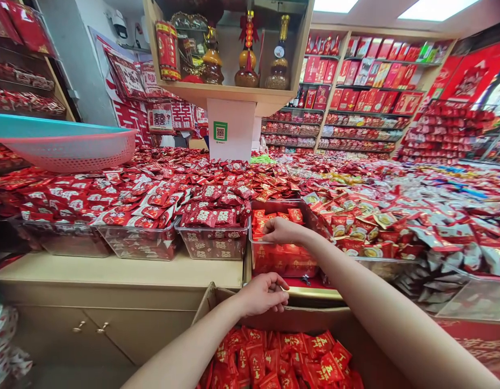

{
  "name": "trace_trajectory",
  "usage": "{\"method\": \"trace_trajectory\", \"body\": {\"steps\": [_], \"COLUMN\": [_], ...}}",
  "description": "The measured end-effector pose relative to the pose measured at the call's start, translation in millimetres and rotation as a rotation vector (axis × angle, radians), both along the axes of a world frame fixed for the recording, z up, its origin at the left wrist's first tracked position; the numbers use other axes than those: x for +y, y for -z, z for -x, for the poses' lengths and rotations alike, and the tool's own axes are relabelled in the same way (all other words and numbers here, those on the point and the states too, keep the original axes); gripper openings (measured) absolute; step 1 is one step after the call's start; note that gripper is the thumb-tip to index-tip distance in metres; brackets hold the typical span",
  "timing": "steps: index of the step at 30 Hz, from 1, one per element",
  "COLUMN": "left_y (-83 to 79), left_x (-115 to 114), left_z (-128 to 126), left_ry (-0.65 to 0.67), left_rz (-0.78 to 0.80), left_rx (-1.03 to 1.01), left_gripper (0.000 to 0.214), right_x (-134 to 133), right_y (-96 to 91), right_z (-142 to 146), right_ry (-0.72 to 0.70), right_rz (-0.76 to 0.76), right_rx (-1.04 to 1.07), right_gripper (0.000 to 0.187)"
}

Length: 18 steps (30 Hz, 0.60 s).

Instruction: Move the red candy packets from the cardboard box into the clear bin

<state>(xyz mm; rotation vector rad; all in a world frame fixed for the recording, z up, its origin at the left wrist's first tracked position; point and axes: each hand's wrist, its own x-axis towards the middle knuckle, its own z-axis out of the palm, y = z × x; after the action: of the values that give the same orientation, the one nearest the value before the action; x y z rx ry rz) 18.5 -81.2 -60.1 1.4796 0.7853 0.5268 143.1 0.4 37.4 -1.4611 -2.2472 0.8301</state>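
Observation:
My right hand (282, 231) reaches into a clear plastic bin (282, 253) partly filled with red candy packets (295, 216). Its fingers are bent together and point down at the packets; whatever they may hold is hidden. Lower down, my left hand (262, 294) hovers over the near side of the bin, with loosely curled fingers a little apart and nothing seen in them. Below both arms stands an open cardboard box (310, 320), holding many red packets with gold lettering (292, 346).
Filled clear bins (138, 243) line the counter (152, 273) to the left, and more packets (363, 232) are heaped at right. A pink plastic basket (79, 151) lies on the heap. A display cabinet (229, 94) stands on a white post behind. Shelves (365, 113) fill the back wall.

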Motion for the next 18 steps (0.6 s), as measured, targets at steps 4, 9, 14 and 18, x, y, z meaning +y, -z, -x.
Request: {"method": "trace_trajectory", "body": {"steps": [4, 9, 14, 18], "left_y": [-2.1, -1.5, -3.0, -17.3], "left_x": [-1.1, -0.3, -2.3, -10.8], "left_z": [0.5, 1.0, 1.2, 7.3], "left_ry": [-0.011, -0.004, -0.016, 0.103], "left_rz": [0.005, 0.012, 0.016, -0.035], "left_rx": [0.001, -0.01, -0.025, 0.008], "left_gripper": [0.026, 0.024, 0.029, 0.028], "right_x": [-3.9, -5.0, -17.9, -77.7], "right_y": [1.7, 3.7, -12.8, -1.6], "right_z": [-2.0, -0.8, 1.4, -4.2], "right_ry": [-0.025, 0.118, 0.276, 0.307], "right_rz": [0.069, 0.023, -0.369, -0.698], "right_rx": [0.192, 0.231, 0.27, 0.19], "right_gripper": [0.038, 0.05, 0.044, 0.037]}}
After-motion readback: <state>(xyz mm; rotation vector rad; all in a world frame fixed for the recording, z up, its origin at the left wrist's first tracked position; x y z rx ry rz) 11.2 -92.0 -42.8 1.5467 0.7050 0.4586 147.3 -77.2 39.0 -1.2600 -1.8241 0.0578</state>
